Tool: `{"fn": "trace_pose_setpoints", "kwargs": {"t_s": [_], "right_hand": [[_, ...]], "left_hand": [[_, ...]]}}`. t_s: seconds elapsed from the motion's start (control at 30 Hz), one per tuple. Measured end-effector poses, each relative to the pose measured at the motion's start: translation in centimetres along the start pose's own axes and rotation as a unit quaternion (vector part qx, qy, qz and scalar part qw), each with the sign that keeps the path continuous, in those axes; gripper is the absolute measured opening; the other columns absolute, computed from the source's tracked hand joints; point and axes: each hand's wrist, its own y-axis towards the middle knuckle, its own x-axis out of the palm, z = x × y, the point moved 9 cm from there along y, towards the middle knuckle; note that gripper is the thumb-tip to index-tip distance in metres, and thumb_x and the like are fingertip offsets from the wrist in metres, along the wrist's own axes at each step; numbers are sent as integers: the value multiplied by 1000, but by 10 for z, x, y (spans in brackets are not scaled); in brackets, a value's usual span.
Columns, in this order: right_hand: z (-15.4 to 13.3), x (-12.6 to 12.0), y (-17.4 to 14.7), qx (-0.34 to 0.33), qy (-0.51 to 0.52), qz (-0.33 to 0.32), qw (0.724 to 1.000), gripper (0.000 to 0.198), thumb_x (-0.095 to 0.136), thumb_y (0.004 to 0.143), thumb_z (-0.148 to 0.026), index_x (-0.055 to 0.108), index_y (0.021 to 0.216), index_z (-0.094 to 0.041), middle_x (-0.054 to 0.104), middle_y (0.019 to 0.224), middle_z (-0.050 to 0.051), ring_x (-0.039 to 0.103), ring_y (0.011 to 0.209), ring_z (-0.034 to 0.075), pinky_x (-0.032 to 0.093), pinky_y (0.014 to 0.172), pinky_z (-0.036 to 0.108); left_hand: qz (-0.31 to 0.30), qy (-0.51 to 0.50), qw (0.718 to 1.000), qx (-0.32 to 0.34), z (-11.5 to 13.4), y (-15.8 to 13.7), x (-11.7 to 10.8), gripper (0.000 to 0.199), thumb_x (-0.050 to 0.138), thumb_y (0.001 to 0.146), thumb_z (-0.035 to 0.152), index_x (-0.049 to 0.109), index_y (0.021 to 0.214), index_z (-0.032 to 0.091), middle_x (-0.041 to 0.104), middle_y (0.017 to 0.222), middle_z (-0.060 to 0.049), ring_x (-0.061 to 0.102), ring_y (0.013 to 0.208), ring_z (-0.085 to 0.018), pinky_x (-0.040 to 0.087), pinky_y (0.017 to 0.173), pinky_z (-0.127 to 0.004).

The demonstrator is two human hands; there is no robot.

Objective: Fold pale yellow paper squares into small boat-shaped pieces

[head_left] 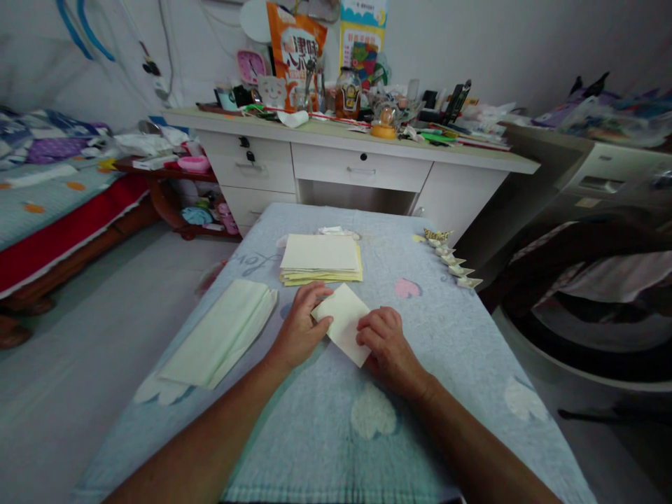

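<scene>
A small cream sheet of paper (344, 320), turned cornerwise, is between my two hands above the cloth-covered table. My left hand (306, 325) grips its left corner, thumb on top and fingers behind the edge. At its right edge, my right hand (387, 346) has curled fingers closed on the paper; the thumb is mostly hidden beneath. Just beyond lies a stack of cream and yellow paper (321, 253). Left of my left hand rests a long, folded pale paper bundle (218, 332). Several small folded paper boats (454, 264) stand in a row near the table's right edge.
The table wears a light blue patterned cloth (435, 427). Behind it stands a white desk (362, 164) crowded with jars, a pink clock (250, 66) and an orange bag (295, 52). A washing machine (603, 175) is at right, a bed (57, 203) at left.
</scene>
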Motion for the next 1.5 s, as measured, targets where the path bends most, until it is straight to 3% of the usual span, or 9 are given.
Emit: {"fn": "trace_pose_setpoints", "kwargs": {"t_s": [0.17, 0.4, 0.57, 0.7, 0.8, 0.97, 1.1, 1.27, 1.5], "right_hand": [[-5, 8, 3, -6, 13, -44, 999, 23, 53, 70, -2, 56, 84, -20, 61, 96, 5, 45, 97, 22, 31, 92, 41], [-14, 10, 3, -27, 29, -77, 996, 23, 57, 72, -7, 61, 89, -21, 63, 93, 4, 47, 95, 22, 31, 90, 40], [-18, 13, 1, -41, 38, -79, 995, 31, 61, 72, -12, 63, 100, -21, 63, 101, 5, 48, 99, 23, 32, 91, 40], [-16, 21, 0, -27, 35, -105, 993, 23, 59, 70, -10, 65, 90, -21, 62, 95, 5, 51, 93, 21, 34, 86, 37], [-14, 23, 0, -21, 39, -112, 993, 21, 59, 69, -10, 65, 86, -21, 61, 94, 5, 52, 91, 20, 35, 84, 36], [-12, 22, 0, -7, 70, -110, 991, 21, 58, 67, -12, 62, 86, -21, 62, 92, 5, 53, 92, 22, 35, 85, 37], [-7, 19, -2, 18, 83, -102, 991, 23, 57, 67, -13, 55, 89, -20, 61, 90, 5, 53, 91, 22, 35, 85, 37], [-4, 18, -3, 27, 78, -113, 990, 20, 60, 69, -13, 55, 86, -21, 61, 87, 4, 52, 90, 22, 34, 86, 36], [-8, 18, -2, 4, 74, -125, 989, 11, 67, 74, -23, 59, 81, -21, 61, 92, 3, 52, 92, 21, 33, 87, 37]], "left_hand": [[24, 0, 1000, -15, -2, 0, -2, 44, 58, 73, 11, 53, 115, 23, 31, 140, -7, 60, 99, -14, 53, 88, -32], [9, -61, 997, -47, -9, 1, 3, 41, 61, 71, 12, 54, 111, 22, 34, 137, -7, 59, 100, -15, 54, 78, -27], [8, -80, 994, -71, -19, 2, 6, 42, 60, 71, 14, 52, 111, 21, 40, 131, -7, 63, 88, -13, 55, 72, -28], [45, 46, 997, -35, -8, 3, -6, 33, 58, 72, 14, 58, 104, 21, 44, 122, -5, 54, 111, -21, 50, 90, -38], [87, 210, 974, -8, 7, 2, -20, 28, 61, 70, 14, 62, 97, 23, 49, 116, -5, 45, 119, -26, 36, 105, -47], [-65, 189, 980, -20, 7, 2, -1, 9, 53, 77, 16, 60, 84, 19, 58, 84, 0, 56, 71, -15, 47, 70, -29], [-171, 207, 963, 22, 9, -7, 24, 6, 58, 74, 15, 63, 76, 19, 58, 81, -2, 57, 82, -18, 45, 73, -28], [-187, 230, 954, 44, 11, -11, 28, 10, 59, 74, 14, 66, 76, 20, 56, 86, -3, 55, 92, -20, 42, 88, -34], [-218, 226, 949, 32, 8, -11, 28, 10, 58, 74, 15, 65, 78, 20, 54, 90, -3, 52, 95, -20, 41, 89, -34]]}}
